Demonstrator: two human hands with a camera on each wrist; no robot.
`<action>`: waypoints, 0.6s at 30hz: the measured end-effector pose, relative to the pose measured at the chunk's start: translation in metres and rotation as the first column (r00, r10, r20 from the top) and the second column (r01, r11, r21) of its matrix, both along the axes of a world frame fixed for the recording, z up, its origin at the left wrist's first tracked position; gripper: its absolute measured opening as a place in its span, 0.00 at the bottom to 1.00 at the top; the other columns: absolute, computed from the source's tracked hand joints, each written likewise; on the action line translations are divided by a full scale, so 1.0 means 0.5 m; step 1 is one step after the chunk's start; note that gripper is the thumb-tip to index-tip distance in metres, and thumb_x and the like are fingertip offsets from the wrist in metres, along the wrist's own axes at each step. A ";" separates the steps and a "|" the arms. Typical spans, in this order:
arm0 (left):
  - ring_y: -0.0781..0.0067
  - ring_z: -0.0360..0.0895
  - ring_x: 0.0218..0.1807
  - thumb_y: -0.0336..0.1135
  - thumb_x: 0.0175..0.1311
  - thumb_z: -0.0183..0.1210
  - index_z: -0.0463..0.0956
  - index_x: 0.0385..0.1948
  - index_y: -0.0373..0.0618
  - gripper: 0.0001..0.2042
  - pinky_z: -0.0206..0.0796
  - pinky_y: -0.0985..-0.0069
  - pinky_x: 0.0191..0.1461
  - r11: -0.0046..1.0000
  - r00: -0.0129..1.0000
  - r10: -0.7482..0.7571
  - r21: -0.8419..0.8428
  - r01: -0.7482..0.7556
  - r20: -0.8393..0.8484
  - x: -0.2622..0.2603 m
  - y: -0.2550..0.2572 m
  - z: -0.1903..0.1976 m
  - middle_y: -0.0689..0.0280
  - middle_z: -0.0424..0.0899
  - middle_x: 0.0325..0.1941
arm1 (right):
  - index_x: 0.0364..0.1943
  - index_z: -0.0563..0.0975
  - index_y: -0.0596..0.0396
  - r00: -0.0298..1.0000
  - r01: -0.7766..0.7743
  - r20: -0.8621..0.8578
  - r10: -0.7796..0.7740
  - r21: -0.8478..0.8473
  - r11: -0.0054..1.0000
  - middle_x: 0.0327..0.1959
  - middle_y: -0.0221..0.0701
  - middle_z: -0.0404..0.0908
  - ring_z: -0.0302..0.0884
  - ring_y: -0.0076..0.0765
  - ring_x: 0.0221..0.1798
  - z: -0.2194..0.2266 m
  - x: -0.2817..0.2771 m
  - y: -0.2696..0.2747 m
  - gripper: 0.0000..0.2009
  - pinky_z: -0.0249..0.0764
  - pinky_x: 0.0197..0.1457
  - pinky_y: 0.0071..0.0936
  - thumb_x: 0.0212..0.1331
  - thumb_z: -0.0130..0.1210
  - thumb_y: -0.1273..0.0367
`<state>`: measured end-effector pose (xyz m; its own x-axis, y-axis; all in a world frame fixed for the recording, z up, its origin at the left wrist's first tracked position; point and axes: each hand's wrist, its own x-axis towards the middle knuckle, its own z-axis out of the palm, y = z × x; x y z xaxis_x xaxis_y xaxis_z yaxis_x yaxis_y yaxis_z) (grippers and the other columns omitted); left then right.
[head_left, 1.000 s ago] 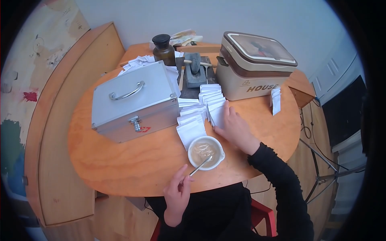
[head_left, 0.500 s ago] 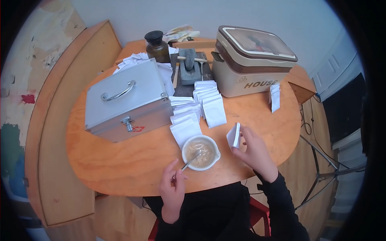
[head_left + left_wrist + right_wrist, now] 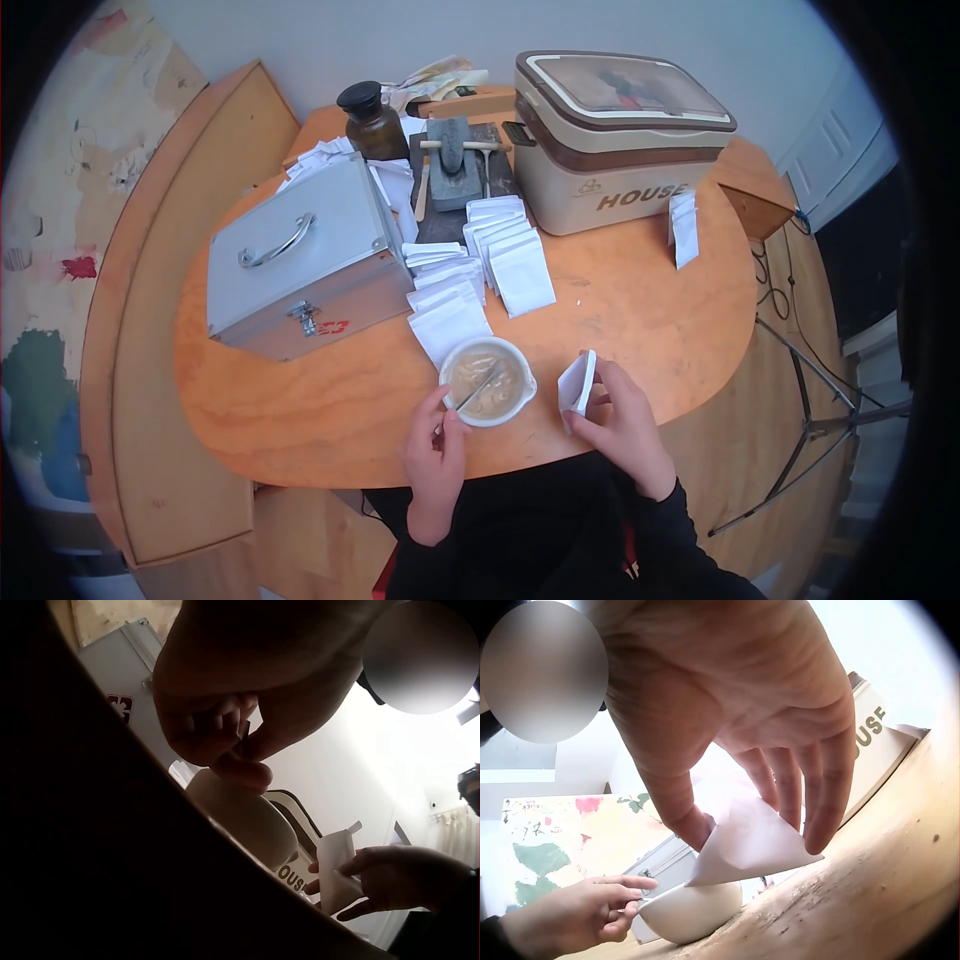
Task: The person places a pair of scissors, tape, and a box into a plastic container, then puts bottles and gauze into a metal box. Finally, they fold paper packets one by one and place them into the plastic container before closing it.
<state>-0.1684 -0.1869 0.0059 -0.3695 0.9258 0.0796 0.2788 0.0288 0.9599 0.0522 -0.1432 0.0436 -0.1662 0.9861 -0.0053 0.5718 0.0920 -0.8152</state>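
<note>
A white bowl with a small pouring lip stands near the table's front edge, holding a cloudy pale beige mixture. My left hand pinches the handle of a thin metal spoon whose end dips into the mixture. To the right of the bowl, my right hand grips a folded white paper packet between thumb and fingers. In the right wrist view the packet is spread into a pocket shape, close by the bowl. What it contains is hidden.
Rows of white packets lie behind the bowl. A silver metal case stands left, a beige lidded box back right. Between them are a dark bottle and a grey stone block. More packets stand at the right.
My right hand has lifted a packet from the front of the right-hand row and brought it back beside the bowl. My left hand stays at the spoon.
</note>
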 end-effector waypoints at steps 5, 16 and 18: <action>0.88 0.67 0.19 0.26 0.70 0.49 0.71 0.55 0.37 0.13 0.59 0.88 0.24 0.999 0.995 -0.045 -0.019 0.047 0.086 0.002 -0.002 0.010 0.68 0.79 0.23 | 0.54 0.71 0.57 0.999 -0.029 -0.014 0.029 0.036 0.999 0.41 0.37 0.76 0.77 0.40 0.41 -0.003 -0.002 0.003 0.27 0.75 0.42 0.30 0.46 0.65 0.69; 0.85 0.72 0.19 0.23 0.67 0.52 0.74 0.52 0.37 0.13 0.63 0.86 0.24 0.973 0.978 -0.176 0.130 0.190 -0.113 0.000 -0.031 0.048 0.65 0.84 0.25 | 0.55 0.70 0.59 0.991 -0.122 0.054 0.120 0.033 0.992 0.51 0.43 0.75 0.73 0.50 0.55 -0.005 -0.011 0.001 0.28 0.73 0.56 0.38 0.45 0.64 0.69; 0.82 0.73 0.19 0.23 0.64 0.56 0.76 0.50 0.38 0.13 0.64 0.83 0.24 0.947 0.917 -0.201 0.173 0.273 -0.345 -0.001 -0.028 0.045 0.65 0.85 0.25 | 0.55 0.70 0.60 0.992 -0.120 0.053 0.117 0.063 0.991 0.51 0.43 0.75 0.73 0.50 0.54 -0.004 -0.015 0.003 0.28 0.73 0.55 0.38 0.45 0.64 0.70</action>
